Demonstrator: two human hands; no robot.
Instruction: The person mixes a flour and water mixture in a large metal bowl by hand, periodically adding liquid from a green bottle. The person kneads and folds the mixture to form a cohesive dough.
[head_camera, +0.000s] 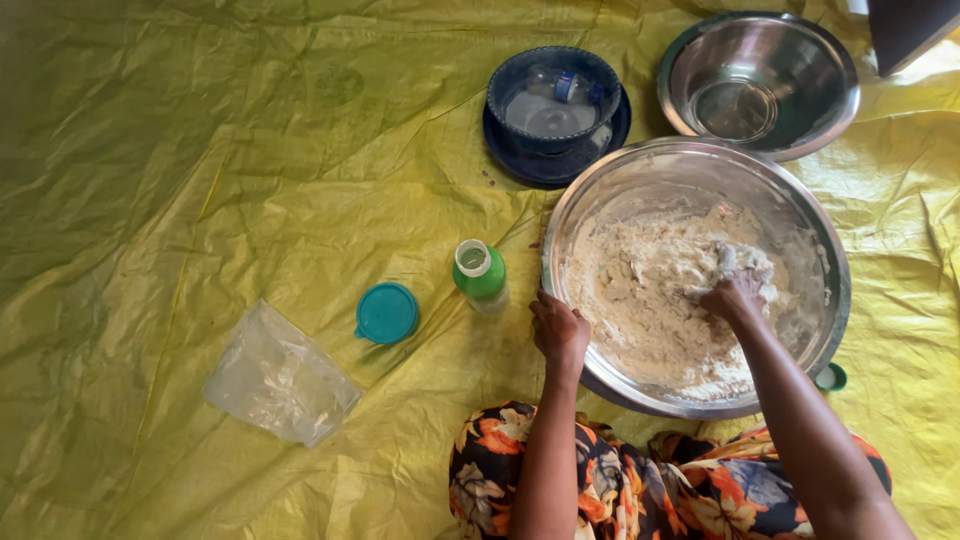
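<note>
1. The step in hand looks like hand-mixing a shaggy, pale dough (650, 300) inside the large steel bowl (800, 215), which sits on a yellow sheet (200, 150) spread over the floor, just ahead of the person's knees.
2. The right hand (737, 290) is buried in the dough towards the far side of that bowl; its fingers are curled into the mass, so whether they are clamped shut or loosely spread cannot be told.
3. The left hand (558, 330) presses on the near left rim of the large bowl, fingers together and bent over the edge. Keeping that brace firm would probably stop the bowl sliding on the slick sheet.
4. Dry crumbs cling to the bowl's wall around the dough; in my judgement, sweeping from wall to centre would gather them best.
5. Left of the large bowl stands an open green bottle (481, 272), and further left lie its teal lid (387, 313) and a clear plastic bag (280, 375). The bottle is near the bracing hand and could be tipped.
6. Beyond the large bowl sit a blue bowl on a saucer (556, 100) and an empty steel bowl (760, 80).
</note>
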